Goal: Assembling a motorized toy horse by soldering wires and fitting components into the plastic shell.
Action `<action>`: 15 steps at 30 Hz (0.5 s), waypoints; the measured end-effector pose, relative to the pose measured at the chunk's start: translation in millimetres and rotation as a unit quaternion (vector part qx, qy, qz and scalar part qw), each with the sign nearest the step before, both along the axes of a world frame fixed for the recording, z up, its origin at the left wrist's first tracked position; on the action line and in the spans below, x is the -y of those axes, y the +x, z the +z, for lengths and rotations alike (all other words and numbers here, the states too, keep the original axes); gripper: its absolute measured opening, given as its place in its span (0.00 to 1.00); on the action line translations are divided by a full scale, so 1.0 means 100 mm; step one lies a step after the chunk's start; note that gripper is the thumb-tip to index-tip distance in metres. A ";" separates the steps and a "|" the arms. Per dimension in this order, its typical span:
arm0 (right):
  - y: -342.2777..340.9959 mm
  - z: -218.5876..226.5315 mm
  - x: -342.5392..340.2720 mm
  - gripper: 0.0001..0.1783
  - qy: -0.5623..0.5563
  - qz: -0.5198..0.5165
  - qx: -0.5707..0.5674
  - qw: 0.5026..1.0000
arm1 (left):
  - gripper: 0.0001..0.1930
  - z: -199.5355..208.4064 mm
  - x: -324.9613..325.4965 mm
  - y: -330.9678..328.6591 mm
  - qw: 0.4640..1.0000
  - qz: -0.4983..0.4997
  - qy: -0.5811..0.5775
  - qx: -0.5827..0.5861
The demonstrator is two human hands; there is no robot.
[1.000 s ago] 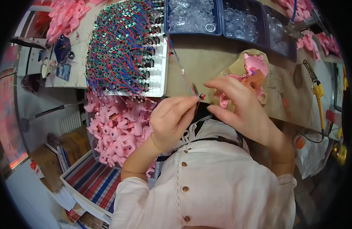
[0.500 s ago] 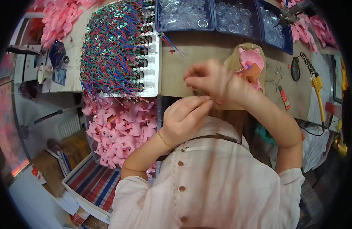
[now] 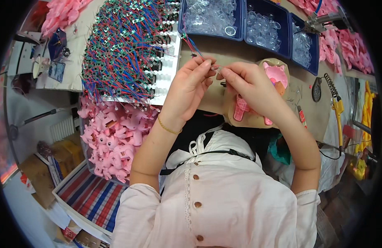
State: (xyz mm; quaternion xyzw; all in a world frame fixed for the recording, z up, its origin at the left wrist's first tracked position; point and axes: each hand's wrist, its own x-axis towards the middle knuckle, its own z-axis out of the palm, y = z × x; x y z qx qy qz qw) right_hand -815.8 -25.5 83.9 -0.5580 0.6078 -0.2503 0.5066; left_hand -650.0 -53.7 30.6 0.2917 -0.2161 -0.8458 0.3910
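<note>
My left hand (image 3: 186, 89) is closed in a pinch on a small circuit board with red and blue wires (image 3: 193, 46), over the brown work surface. The wires run from the fingertips back toward the white tray's edge. Facing it, my right hand (image 3: 251, 84) pinches at the wire ends, where a tiny pale piece shows between the fingertips; its kind is too small to make out. Below and right of the right hand, a pink toy shell (image 3: 276, 73) rests in a tan holder (image 3: 230, 118), partly covered by that hand.
A white tray (image 3: 171, 58) heaped with wired circuit boards (image 3: 124, 49) is at left, above a bin of pink toy figures (image 3: 112, 140). Blue bins (image 3: 242, 35) of clear plastic parts line the back. At right are a soldering iron (image 3: 339, 106) and a black oval object (image 3: 317, 90).
Both hands have moved; the left went forward from near my waist. The wires that lay on the table beside the tray are now between my fingertips. The view has shifted slightly.
</note>
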 end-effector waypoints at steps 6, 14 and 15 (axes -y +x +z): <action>0.08 -0.01 0.09 0.12 -0.169 0.044 -0.138 0.975 | 0.19 0.06 -0.03 0.08 0.997 0.004 -0.061 0.056; 0.11 -0.18 0.42 0.12 -0.295 0.043 -0.255 0.920 | 0.26 -0.02 -0.09 0.11 0.998 0.004 -0.020 0.064; 0.09 -0.16 0.44 0.12 -0.270 0.027 -0.274 0.923 | 0.26 -0.01 -0.12 0.10 0.996 0.020 -0.019 0.080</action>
